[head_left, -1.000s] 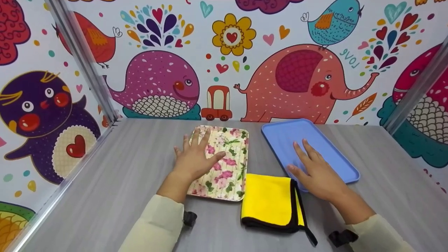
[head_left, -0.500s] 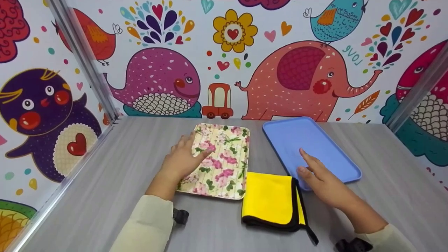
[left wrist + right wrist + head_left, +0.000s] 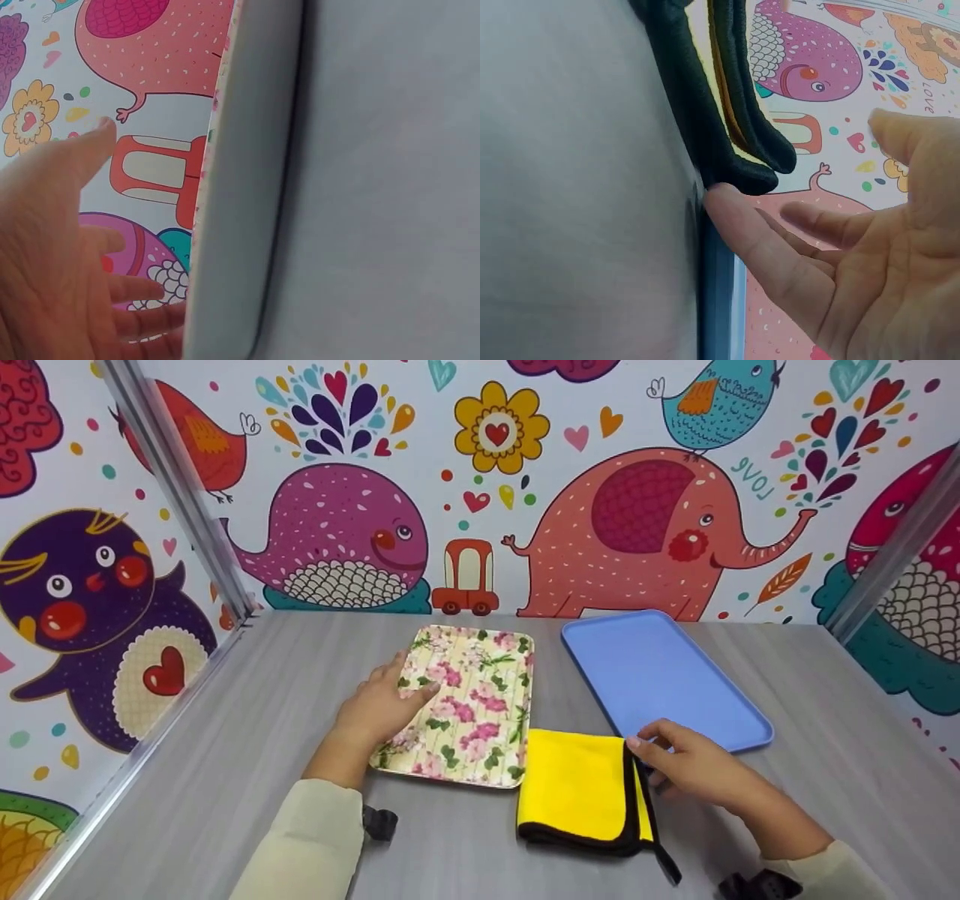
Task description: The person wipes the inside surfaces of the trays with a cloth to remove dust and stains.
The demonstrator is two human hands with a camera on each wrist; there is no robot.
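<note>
In the head view a flower-patterned tray [image 3: 480, 705] lies on the table, and my left hand [image 3: 375, 709] is at its left edge. The left wrist view shows the tray's pale side [image 3: 247, 187]; my left fingers reach toward it while the thumb stands apart. A folded yellow cloth [image 3: 574, 787] with black trim lies right of that tray. My right hand [image 3: 701, 765] is at the cloth's upper right corner, fingers loosely bent. In the right wrist view a little finger [image 3: 739, 225] lies by the black-edged cloth corner [image 3: 742, 176], with thumb and other fingers apart.
A blue tray [image 3: 667, 675] lies slanted behind the right hand, its near corner close to the cloth. A cartoon-printed wall [image 3: 480, 510] stands behind the table [image 3: 300, 675]. Metal posts [image 3: 184, 495] mark the booth's corners.
My left hand has drawn back from over the flower-patterned tray to its left edge. The right hand has come down from above the blue tray to the cloth's upper right corner.
</note>
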